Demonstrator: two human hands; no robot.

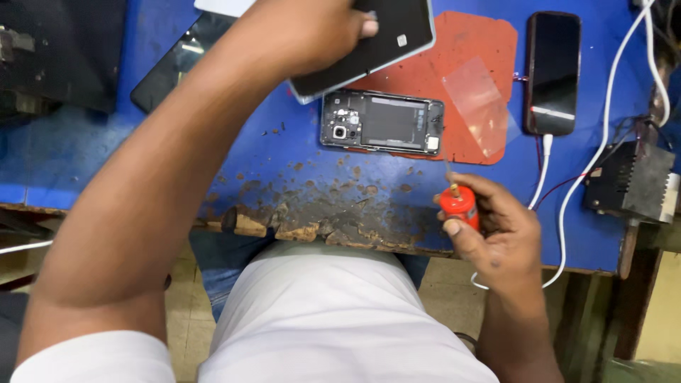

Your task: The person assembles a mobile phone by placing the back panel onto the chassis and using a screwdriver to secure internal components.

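Status from my bench, left to right.

Far left: dark equipment on the bench edge, can't tell what it is. Next to it a dark flat panel point(174, 67) lies on the blue bench top point(85, 152), partly under my arm.

My left hand point(312, 32) is stretched out across the bench, fingers closed over a phone back cover point(386, 39), dark with a pale rim, held lifted above the mat. It carries one small pale square patch; too small to say what it is.

Just below it: the opened phone point(381, 122), lying flat, half on the red work mat point(461, 71). Cover is off, insides exposed: camera module at the left end, dark battery block in the middle. So opening looks done. Whether any internal work has started, I can't tell.

A clear film sheet point(479, 103) lies on the mat, right of the opened phone.

My right hand point(489, 230) is near the bench front, wrapped around a small red bottle point(460, 206) with a thin needle tip pointing up toward the phone. Nothing visibly applied yet.

Right: second phone point(552, 71), screen dark, white cable point(543, 170) plugged in. Far right: a black box unit point(628, 181) with wires.

The bench's front edge is chipped and stained.
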